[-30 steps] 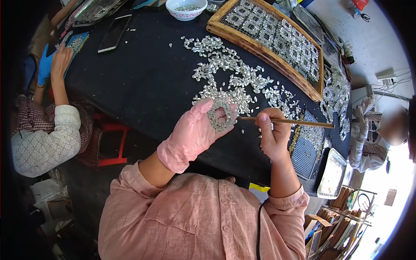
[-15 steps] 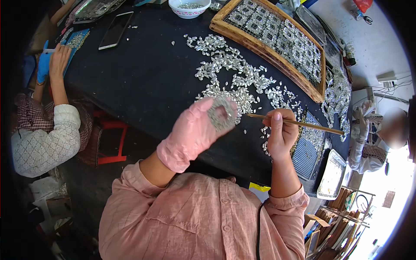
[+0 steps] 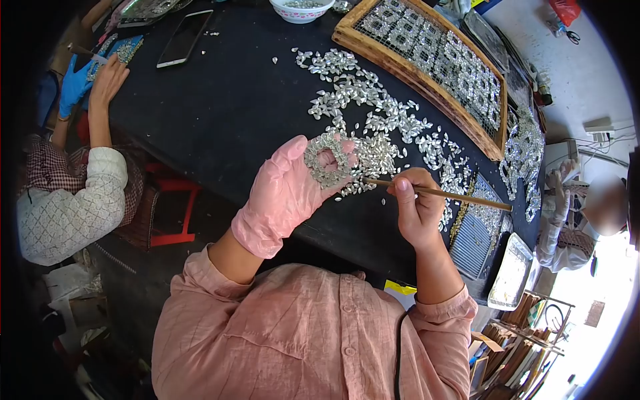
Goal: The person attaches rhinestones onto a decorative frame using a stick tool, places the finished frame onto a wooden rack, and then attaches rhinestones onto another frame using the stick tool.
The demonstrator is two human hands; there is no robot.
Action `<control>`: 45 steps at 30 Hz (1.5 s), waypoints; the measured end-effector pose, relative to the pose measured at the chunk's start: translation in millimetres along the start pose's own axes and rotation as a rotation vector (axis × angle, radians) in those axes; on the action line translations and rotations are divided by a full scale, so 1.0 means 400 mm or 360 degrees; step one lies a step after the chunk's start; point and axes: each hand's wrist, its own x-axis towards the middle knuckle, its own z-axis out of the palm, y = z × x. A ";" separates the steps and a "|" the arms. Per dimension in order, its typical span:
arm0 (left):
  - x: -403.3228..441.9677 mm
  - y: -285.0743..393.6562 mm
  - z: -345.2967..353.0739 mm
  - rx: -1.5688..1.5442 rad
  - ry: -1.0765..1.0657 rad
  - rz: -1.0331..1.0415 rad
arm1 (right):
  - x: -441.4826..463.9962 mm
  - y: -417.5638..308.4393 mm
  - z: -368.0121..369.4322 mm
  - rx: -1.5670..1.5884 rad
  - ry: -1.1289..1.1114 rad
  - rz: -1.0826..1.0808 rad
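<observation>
My left hand, in a pink glove, holds a ring-shaped ornament set with clear stones over the table, its fingers bent behind the piece. A hole shows in the ornament's middle. Bare-skinned, my right hand pinches a thin wooden stick between thumb and fingers. The stick's left tip is at or very near the ornament's lower right edge; whether it touches I cannot tell. Loose drop-shaped rhinestones lie scattered on the black table just beyond both hands.
A wood-framed mesh tray of stone-set pieces stands at the back right. Near my right hand are a blue ridged tray and a white tray. A bowl and a phone lie further back. A co-worker's blue-gloved hand is at left.
My left hand has turned and shifted slightly left, so the ornament faces me more fully. My right hand has moved left and a little down, bringing the stick's tip near the ornament.
</observation>
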 end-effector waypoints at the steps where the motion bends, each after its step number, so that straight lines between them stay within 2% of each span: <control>1: 0.000 -0.002 0.003 -0.0019 0.0015 0.0005 | 0.001 0.001 0.000 -0.0027 -0.0014 -0.0013; 11: 0.006 -0.003 -0.008 -0.0036 -0.0040 0.0052 | 0.023 -0.057 -0.002 0.0393 0.0138 -0.0012; 18: -0.002 -0.001 -0.008 -0.0124 -0.0086 0.0013 | 0.062 -0.084 0.018 0.0265 0.0017 -0.0033; 35: -0.005 0.003 -0.008 -0.0094 -0.0155 -0.0019 | 0.075 -0.055 0.057 0.0163 0.0076 -0.0103; 38: -0.005 0.006 0.002 -0.0035 -0.0111 -0.0013 | 0.081 -0.073 0.050 0.0275 0.0055 0.0142; 41: -0.003 0.007 0.002 0.0049 -0.0148 -0.0021 | 0.088 -0.068 0.052 0.0532 0.0138 0.0227; 45: -0.005 0.005 0.009 0.0037 -0.0152 -0.0023 | 0.090 -0.064 0.046 0.0542 0.0159 0.0250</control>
